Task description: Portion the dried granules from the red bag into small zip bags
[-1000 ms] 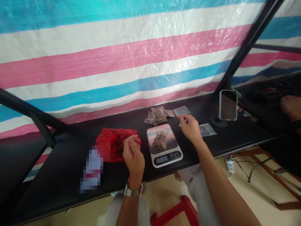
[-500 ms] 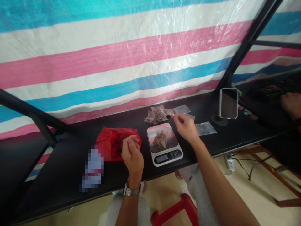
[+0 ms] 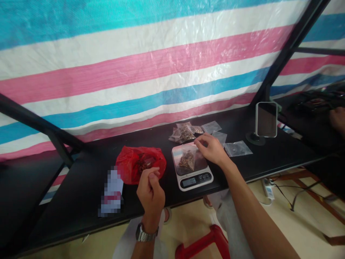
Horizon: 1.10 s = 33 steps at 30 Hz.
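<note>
Atop the scale (image 3: 198, 179), our filled bag (image 3: 186, 161) looks light, slippery, best pinched by its top edge; we cannot tell if our right hand (image 3: 211, 148) grips it. Our left hand (image 3: 151, 190) curls, fingers together.

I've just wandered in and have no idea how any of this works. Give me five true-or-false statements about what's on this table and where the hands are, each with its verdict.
1. A clear bag with brown pieces inside lies on the scale. True.
2. The red bag is knotted shut. False: it is open, and its dark contents show.
3. The left hand is nearer to the red bag than the right hand is. True.
4. The right hand is above the red bag. False: it is at the scale's far right corner.
5. The white-framed panel lies flat on the table. False: it stands upright on a round base.
</note>
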Each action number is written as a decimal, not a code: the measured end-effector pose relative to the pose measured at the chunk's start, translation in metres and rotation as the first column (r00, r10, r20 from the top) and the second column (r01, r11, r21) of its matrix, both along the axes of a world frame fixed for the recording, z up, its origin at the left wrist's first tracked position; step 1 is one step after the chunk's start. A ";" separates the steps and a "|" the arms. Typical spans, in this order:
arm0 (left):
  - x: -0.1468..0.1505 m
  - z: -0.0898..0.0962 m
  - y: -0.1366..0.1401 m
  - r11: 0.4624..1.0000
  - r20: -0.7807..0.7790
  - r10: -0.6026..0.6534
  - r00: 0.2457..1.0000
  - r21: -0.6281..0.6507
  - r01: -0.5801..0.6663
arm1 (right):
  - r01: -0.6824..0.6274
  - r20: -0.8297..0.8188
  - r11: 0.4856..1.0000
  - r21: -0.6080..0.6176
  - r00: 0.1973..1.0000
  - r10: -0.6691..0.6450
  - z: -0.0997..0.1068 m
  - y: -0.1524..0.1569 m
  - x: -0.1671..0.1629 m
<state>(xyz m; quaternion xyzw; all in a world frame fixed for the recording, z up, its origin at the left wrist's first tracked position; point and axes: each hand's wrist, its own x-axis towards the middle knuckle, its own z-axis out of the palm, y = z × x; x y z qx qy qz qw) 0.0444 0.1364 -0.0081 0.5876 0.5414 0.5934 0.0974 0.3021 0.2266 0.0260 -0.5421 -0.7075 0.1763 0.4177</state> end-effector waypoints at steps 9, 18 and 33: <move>-0.004 0.006 -0.003 0.999 -0.011 0.038 0.999 -0.003 -0.038 | -0.031 0.059 0.996 -0.082 0.998 0.036 -0.003 -0.001 -0.009; 0.028 0.030 0.018 0.989 0.057 -0.128 0.990 -0.062 0.131 | -0.289 -0.263 0.957 0.021 0.922 0.284 0.034 -0.020 -0.020; 0.069 0.021 0.081 0.892 0.476 -0.327 0.817 -0.131 0.433 | -0.181 -0.675 0.983 0.003 0.725 0.135 0.014 0.001 -0.036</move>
